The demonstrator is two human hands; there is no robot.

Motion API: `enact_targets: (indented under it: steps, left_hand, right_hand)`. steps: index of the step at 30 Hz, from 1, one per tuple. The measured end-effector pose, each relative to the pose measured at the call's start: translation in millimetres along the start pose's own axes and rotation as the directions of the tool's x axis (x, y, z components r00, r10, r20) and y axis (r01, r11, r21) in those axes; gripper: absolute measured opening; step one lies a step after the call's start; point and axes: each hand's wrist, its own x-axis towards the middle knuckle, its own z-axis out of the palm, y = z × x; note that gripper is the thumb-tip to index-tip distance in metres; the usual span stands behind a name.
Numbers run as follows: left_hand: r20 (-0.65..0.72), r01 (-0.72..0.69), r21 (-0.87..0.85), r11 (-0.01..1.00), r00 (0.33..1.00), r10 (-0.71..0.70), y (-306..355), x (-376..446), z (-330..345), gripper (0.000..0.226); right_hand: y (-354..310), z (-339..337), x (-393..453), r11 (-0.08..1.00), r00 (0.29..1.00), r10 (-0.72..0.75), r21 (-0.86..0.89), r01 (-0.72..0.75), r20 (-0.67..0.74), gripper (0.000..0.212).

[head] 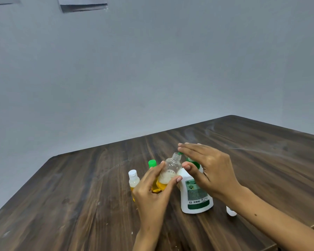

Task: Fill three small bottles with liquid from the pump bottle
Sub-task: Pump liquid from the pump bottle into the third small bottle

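Dark wood-grain table (80, 196) against a plain grey wall (116, 69). White pump bottle (196, 194) with a green label stands upright right of centre. Right hand (209, 165) lies flat, palm down, over the green pump head (192, 161); fingers straight and together, pointing left, thumb tucked below near the bottle shoulder. Forearm enters from lower right. Left hand (152, 189) rises from the bottom edge, fingers and thumb curled round an uncapped clear small bottle (169, 173), tilted, neck just under the pump spout. Amber liquid with foam on top fills its lower part. Behind the left hand: a white-capped small bottle (133, 180) and a green-capped small bottle (152, 163), both upright, part hidden. A small white object (231, 211) sits by the right forearm; cannot tell what it is
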Motion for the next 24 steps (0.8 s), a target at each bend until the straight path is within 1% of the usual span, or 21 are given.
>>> enact_targets:
  steps: [8,13,18,24]
  left_hand:
    - [0.015,-0.014,-0.001,1.000,1.000,0.014,-2,0,0,0.049]
    - [0.015,-0.018,0.010,1.000,1.000,0.018,-1,0,-1,0.046]
    - [0.011,0.005,0.003,1.000,1.000,-0.005,-2,-1,-1,0.048]
    - [0.017,0.014,0.001,1.000,1.000,-0.014,1,0,0,0.046]
  right_hand:
    - [4,-5,7,0.999,0.999,-0.036,-0.009,0.036,0.028,0.074]
    - [-2,1,-5,1.000,1.000,0.003,-0.018,-0.003,-0.012,0.071]
    - [3,-7,5,0.999,0.999,-0.039,-0.009,0.039,0.010,0.071]
    - [-3,2,-6,1.000,1.000,0.012,-0.017,-0.012,-0.021,0.069]
